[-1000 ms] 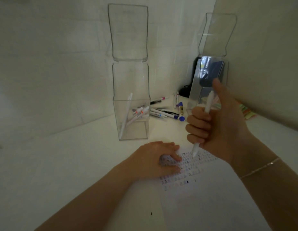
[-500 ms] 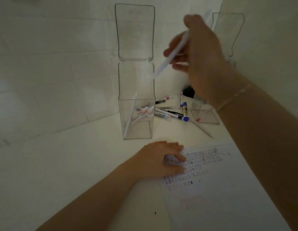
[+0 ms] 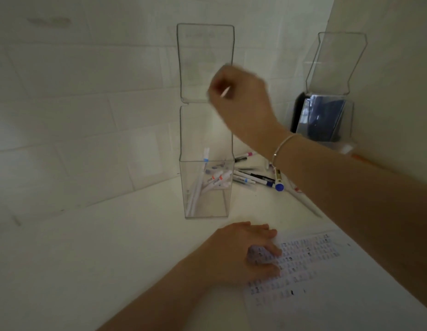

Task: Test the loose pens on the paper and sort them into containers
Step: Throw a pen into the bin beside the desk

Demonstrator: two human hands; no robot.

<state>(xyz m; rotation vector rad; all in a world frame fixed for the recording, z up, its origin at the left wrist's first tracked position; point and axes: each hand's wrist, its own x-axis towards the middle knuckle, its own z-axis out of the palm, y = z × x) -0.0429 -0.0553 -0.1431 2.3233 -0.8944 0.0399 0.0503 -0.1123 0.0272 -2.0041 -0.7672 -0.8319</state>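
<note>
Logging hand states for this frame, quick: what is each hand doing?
Left hand: open, fingers resting flat on the paper.
Right hand: closed on a white pen, raised over the clear container.

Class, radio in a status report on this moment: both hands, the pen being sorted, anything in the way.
Right hand pinching a white pen over the tall clear plastic container. Left hand flat on the scribbled white paper. Container lid up, nothing blocking.

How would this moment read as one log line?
right hand: holds white pen over left container | left hand: rests on paper
</note>
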